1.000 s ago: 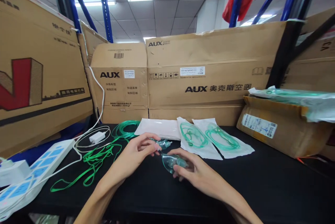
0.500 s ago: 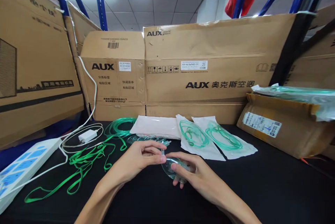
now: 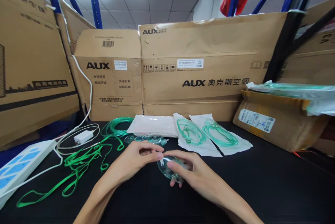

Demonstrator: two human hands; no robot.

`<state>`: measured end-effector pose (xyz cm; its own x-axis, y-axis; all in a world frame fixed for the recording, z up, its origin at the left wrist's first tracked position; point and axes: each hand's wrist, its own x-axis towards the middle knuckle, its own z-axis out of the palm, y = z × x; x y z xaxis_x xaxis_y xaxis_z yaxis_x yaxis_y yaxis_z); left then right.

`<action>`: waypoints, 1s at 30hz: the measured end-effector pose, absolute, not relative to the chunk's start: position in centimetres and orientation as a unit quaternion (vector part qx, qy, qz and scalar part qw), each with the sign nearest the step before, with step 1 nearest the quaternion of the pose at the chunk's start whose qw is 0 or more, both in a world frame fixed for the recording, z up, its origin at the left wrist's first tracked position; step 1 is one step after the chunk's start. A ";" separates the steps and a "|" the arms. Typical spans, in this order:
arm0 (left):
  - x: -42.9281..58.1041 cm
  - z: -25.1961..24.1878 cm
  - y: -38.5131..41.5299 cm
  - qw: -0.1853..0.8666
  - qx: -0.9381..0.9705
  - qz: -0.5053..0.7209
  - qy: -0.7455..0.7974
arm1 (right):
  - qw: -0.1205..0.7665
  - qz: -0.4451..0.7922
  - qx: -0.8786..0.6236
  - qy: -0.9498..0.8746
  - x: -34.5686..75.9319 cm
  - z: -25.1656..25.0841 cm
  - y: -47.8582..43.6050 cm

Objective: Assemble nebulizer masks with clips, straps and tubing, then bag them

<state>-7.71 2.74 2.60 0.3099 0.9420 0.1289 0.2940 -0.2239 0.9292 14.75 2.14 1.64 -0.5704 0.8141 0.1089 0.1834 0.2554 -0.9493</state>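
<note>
My right hand (image 3: 192,173) cups a clear plastic mask (image 3: 165,171) just above the black table (image 3: 274,189), fingers curled round it. My left hand (image 3: 136,159) pinches a small part at the mask's upper rim, fingertips meeting the right hand's. Behind the hands lie more clear mask parts (image 3: 146,138) and a coil of green tubing (image 3: 117,128). A tangle of green straps (image 3: 78,164) is spread out to the left of my left forearm.
Two sealed bags of green tubing (image 3: 206,135) and a flat white bag (image 3: 154,125) lie at the back. A white charger with cable (image 3: 82,136) and a power strip (image 3: 18,166) sit at the left. AUX cartons (image 3: 204,67) wall the back; an open carton (image 3: 277,119) stands at the right.
My left hand has come from the loose parts to the mask and now pinches at its rim. Both hands have drawn together; the view has shifted slightly right.
</note>
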 end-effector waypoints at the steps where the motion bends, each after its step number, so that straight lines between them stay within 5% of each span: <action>1: -7.7 2.6 2.7 0.419 0.693 0.371 0.455 | 0.313 0.506 -0.342 -0.728 14.8 1.6 2.2; 11: -6.6 2.8 1.9 0.205 0.764 0.371 0.487 | 0.352 0.513 -0.333 -0.709 14.6 1.5 2.2; 30: -5.0 2.4 2.1 0.279 0.692 0.391 0.539 | 0.428 0.252 -0.385 -0.778 13.3 1.2 1.5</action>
